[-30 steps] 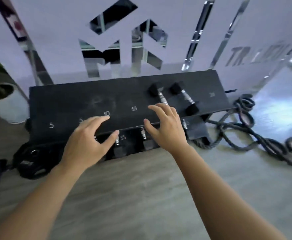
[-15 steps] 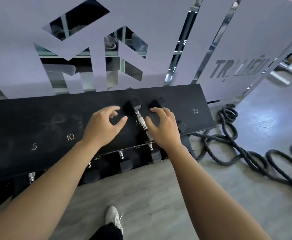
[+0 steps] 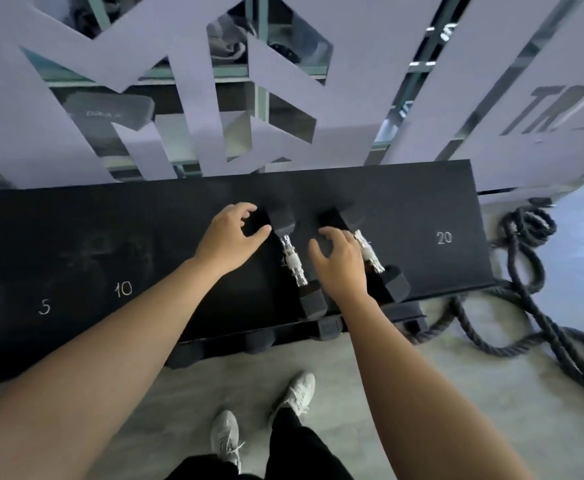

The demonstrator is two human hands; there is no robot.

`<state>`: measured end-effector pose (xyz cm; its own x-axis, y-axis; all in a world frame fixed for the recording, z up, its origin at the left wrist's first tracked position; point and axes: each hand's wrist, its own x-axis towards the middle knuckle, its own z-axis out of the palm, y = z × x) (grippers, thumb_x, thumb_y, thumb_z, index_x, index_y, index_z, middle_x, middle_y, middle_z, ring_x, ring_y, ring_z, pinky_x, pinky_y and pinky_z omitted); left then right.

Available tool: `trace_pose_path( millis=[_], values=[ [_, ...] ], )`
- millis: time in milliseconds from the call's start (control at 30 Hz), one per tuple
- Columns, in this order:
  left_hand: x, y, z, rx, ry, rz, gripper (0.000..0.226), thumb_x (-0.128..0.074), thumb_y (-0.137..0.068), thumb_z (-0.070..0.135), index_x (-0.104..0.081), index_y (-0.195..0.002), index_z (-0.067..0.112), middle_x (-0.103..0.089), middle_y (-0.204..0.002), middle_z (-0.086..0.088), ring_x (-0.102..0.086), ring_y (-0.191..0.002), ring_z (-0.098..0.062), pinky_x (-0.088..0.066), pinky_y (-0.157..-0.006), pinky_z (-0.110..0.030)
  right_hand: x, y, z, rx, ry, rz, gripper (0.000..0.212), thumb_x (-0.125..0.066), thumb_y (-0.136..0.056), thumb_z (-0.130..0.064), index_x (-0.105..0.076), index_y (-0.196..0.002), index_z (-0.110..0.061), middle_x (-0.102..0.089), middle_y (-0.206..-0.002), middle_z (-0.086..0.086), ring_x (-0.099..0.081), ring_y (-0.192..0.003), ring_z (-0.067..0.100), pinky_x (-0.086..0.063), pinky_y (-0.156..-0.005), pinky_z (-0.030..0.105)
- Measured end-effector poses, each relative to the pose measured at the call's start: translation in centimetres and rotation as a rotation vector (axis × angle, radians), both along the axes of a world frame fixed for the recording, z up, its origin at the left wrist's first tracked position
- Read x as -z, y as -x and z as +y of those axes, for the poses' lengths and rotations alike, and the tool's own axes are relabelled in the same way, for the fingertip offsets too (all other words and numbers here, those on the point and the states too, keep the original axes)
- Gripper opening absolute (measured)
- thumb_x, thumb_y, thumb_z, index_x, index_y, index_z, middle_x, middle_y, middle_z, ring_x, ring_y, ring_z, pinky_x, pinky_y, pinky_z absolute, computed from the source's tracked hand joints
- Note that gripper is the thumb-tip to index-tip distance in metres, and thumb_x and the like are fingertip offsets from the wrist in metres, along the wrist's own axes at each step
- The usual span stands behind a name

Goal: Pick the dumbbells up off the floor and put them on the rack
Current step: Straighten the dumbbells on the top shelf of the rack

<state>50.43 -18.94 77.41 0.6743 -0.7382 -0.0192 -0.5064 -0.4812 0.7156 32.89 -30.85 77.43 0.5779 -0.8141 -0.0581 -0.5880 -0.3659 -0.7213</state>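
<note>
Dumbbells (image 3: 293, 259), pair, on rack (image 3: 110, 237): heavy, rigid; hold by knurled handle. Left hand (image 3: 230, 237) and right hand (image 3: 340, 265): grip open, empty.

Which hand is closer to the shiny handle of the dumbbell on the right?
The right hand. Its fingers lie beside the right black hex dumbbell's chrome handle; the left hand sits beyond the other dumbbell.

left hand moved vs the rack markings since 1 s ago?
Yes. The left hand has shifted right and farther back on the black dumbbell rack: earlier it was beside the chalked "10", now it touches the left black hex dumbbell.
</note>
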Motion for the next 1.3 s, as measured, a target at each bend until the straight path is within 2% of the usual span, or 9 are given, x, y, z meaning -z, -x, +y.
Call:
trace_pose_path(
  millis=[267,433,500,600,700,800,967,1133,1300],
  values=[
    [7.6,-2.8,-8.6,-0.065,-0.034,0.018,0.066,-0.065,-0.085,0.053,-0.045,-0.141,0.023,-0.046,-0.142,0.000,-0.044,-0.130,-0.018,-0.038,-0.101,-0.032,11.2,-2.9,-4.7,0.087,-0.249,0.083,0.051,-0.056,-0.096,-0.042,-0.051,-0.141,-0.018,-0.055,-0.140,0.007,-0.047,-0.129,0.024,-0.036,-0.107,0.036],
    [12.8,-4.2,-12.3,-0.079,-0.090,0.093,0.082,-0.066,-0.076,0.065,-0.039,-0.145,0.029,-0.038,-0.146,0.002,-0.038,-0.134,-0.019,-0.036,-0.094,-0.030,18.1,-2.3,-4.3,0.232,-0.305,0.197,0.056,-0.052,-0.096,-0.050,-0.051,-0.140,-0.015,-0.053,-0.143,0.010,-0.044,-0.131,0.031,-0.036,-0.107,0.041],
    [14.3,-4.6,-12.8,-0.076,-0.116,0.119,0.086,-0.068,-0.071,0.069,-0.039,-0.143,0.031,-0.039,-0.145,0.002,-0.040,-0.131,-0.017,-0.035,-0.091,-0.029,19.9,-2.3,-3.4,0.297,-0.364,0.238,0.052,-0.050,-0.094,-0.054,-0.059,-0.131,-0.018,-0.058,-0.135,0.008,-0.050,-0.124,0.030,-0.041,-0.098,0.041],
    [15.2,-5.0,-13.3,-0.059,-0.084,0.126,0.084,-0.071,-0.064,0.071,-0.049,-0.134,0.030,-0.049,-0.135,0.005,-0.045,-0.121,-0.012,-0.036,-0.090,-0.027,20.5,-2.4,-2.8,0.435,-0.435,0.279,0.034,-0.051,-0.084,-0.056,-0.071,-0.093,-0.030,-0.069,-0.100,0.002,-0.062,-0.097,0.028,-0.041,-0.074,0.034],
    [15.0,-5.3,-13.7,-0.045,-0.057,0.065,0.076,-0.072,-0.062,0.069,-0.057,-0.124,0.027,-0.054,-0.119,0.008,-0.047,-0.107,-0.008,-0.040,-0.086,-0.027,20.5,-2.6,-2.9,0.529,-0.493,0.293,0.027,-0.053,-0.080,-0.049,-0.071,-0.091,-0.031,-0.060,-0.077,-0.005,-0.055,-0.082,0.026,-0.037,-0.071,0.032],
    [14.9,-5.3,-14.0,-0.052,-0.052,0.032,0.068,-0.074,-0.065,0.063,-0.059,-0.120,0.025,-0.055,-0.112,0.009,-0.047,-0.099,-0.009,-0.045,-0.084,-0.030,20.4,-2.9,-3.0,0.592,-0.517,0.277,0.029,-0.052,-0.079,-0.044,-0.072,-0.093,-0.030,-0.059,-0.077,-0.003,-0.053,-0.080,0.025,-0.040,-0.072,0.032],
    [15.0,-5.3,-13.9,-0.064,-0.028,0.019,0.067,-0.075,-0.068,0.060,-0.061,-0.121,0.023,-0.059,-0.119,0.005,-0.052,-0.107,-0.015,-0.047,-0.090,-0.034,20.0,-3.2,-3.0,0.627,-0.539,0.264,0.023,-0.049,-0.079,-0.045,-0.066,-0.078,-0.030,-0.062,-0.083,0.003,-0.053,-0.081,0.027,-0.039,-0.071,0.032],
    [14.9,-5.6,-14.2,-0.021,-0.030,0.010,0.070,-0.076,-0.067,0.059,-0.061,-0.124,0.021,-0.059,-0.123,0.004,-0.053,-0.114,-0.017,-0.043,-0.087,-0.029,20.0,-3.9,-1.7,0.686,-0.556,0.252,0.023,-0.049,-0.079,-0.045,-0.065,-0.077,-0.028,-0.049,-0.067,-0.008,-0.049,-0.076,0.025,-0.038,-0.073,0.031],
    [14.4,-6.3,-14.2,0.123,-0.083,-0.042,0.070,-0.075,-0.069,0.058,-0.059,-0.126,0.020,-0.059,-0.127,0.000,-0.053,-0.115,-0.021,-0.045,-0.089,-0.035,21.0,-5.4,2.0,0.724,-0.606,0.170,0.027,-0.049,-0.080,-0.046,-0.067,-0.080,-0.025,-0.053,-0.064,-0.013,-0.041,-0.059,0.002,-0.035,-0.064,0.029]
  ],
)
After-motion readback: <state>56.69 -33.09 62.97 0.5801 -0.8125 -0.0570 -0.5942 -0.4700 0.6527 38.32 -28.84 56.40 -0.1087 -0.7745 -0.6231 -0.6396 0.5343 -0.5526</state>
